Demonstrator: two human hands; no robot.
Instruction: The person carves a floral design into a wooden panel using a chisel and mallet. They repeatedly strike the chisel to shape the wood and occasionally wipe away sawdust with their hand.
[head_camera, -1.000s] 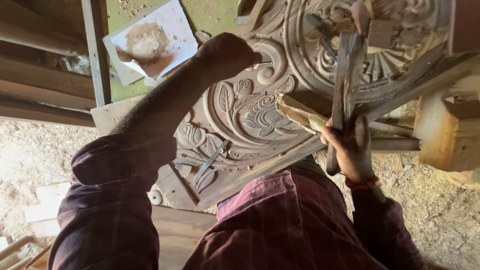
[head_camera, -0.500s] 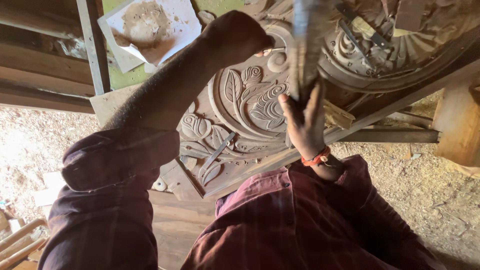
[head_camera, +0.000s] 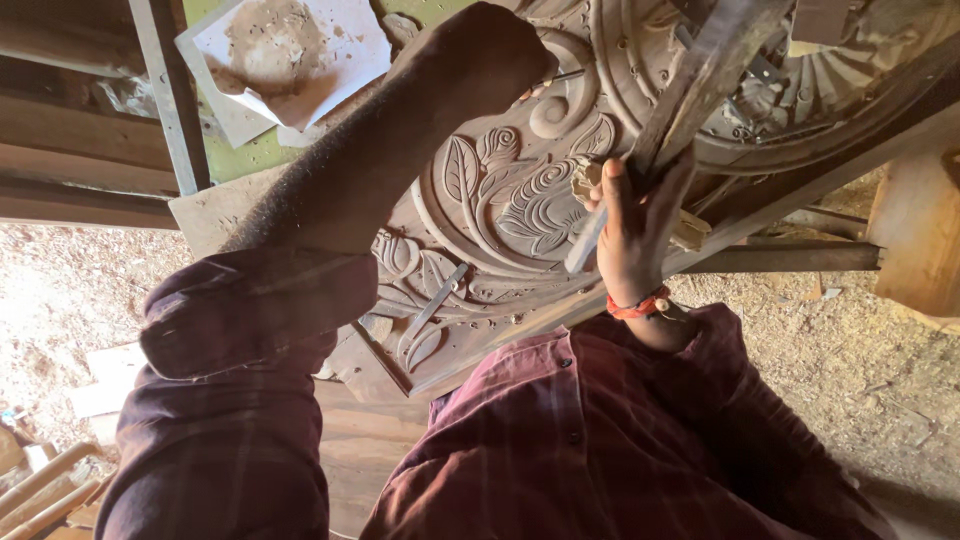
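Observation:
A carved wooden panel (head_camera: 510, 200) with leaves, flowers and scrolls lies in front of me. My left hand (head_camera: 490, 50) is closed at the panel's upper part, gripping a thin metal chisel (head_camera: 563, 76) whose tip touches a scroll. My right hand (head_camera: 635, 225) is closed around a long wooden mallet (head_camera: 700, 90), held above the panel and slanting up to the right. The mallet's head is partly blurred. A red band circles my right wrist.
A second chisel (head_camera: 432, 305) lies loose on the panel's lower leaves. A white sheet with wood dust (head_camera: 290, 50) rests at the upper left. A wooden block (head_camera: 915, 230) and a bar (head_camera: 790, 258) stand at the right. Sawdust covers the ground (head_camera: 60, 290).
My right hand has swung the mallet from the right in towards the middle of the panel and raised it. My left hand has stayed on the chisel at the carving.

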